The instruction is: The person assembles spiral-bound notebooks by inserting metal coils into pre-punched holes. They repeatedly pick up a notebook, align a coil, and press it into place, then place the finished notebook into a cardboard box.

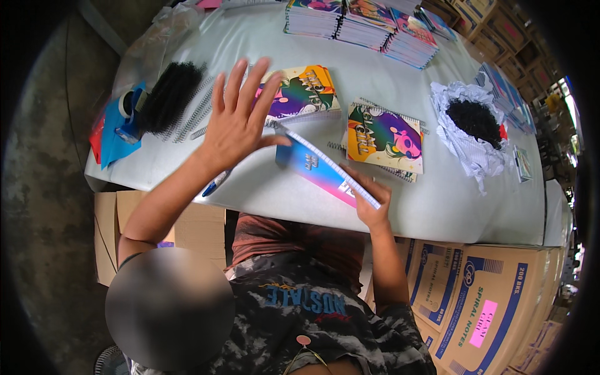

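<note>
At its four-o'clock end, a blue-pink notebook (320,174) is clasped by the right grip (375,203); the left grip (239,122) is splayed, empty.

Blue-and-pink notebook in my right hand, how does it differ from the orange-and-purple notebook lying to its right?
The blue-and-pink notebook is tilted; the orange-and-purple notebook lies flat. The first is held in your right hand; the second is not held. The first's visible cover shades from blue to pink; the second's mixes orange, purple and green. Both have colourful covers.
</note>
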Demonstrator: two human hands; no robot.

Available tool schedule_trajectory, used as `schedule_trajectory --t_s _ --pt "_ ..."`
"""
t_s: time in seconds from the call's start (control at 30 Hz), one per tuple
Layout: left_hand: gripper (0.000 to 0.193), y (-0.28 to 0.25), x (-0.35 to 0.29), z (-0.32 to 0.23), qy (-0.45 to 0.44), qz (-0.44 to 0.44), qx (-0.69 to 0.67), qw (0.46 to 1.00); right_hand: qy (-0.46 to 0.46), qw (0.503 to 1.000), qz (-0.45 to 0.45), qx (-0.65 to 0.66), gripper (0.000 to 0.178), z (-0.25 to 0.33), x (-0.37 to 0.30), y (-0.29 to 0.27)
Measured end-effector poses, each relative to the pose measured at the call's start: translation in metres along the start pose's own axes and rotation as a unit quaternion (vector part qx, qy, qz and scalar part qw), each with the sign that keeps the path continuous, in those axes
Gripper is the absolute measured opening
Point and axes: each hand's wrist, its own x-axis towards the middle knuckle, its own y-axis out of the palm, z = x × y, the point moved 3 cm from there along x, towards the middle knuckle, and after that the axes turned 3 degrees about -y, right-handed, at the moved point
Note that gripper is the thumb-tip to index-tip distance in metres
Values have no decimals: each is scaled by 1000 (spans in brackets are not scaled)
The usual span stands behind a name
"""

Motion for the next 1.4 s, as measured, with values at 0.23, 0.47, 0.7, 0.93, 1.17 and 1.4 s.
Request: schedule_trajectory --t_s 0.23,0.47,0.7,0.93,1.17,1.4 --pt "104 40 -48 24 74 -279 89 953 -28 1000 -3 -2 29 18 -14 19" --pt "112 93 -105 10 10 -172 64 983 -67 997 -17 -41 31 20 -11 27" --pt "117 93 -126 -5 25 -116 -63 991 -80 997 12 -20 31 35 -17 30" --pt "110 82 -105 -24 78 -103 -122 984 -86 996 19 -11 33 32 -16 34" --pt "107 104 -103 1 46 -161 -153 974 -78 996 33 -22 36 35 -9 37" --pt "103 55 -97 -43 90 -97 -102 986 -91 995 37 7 35 39 -9 46"
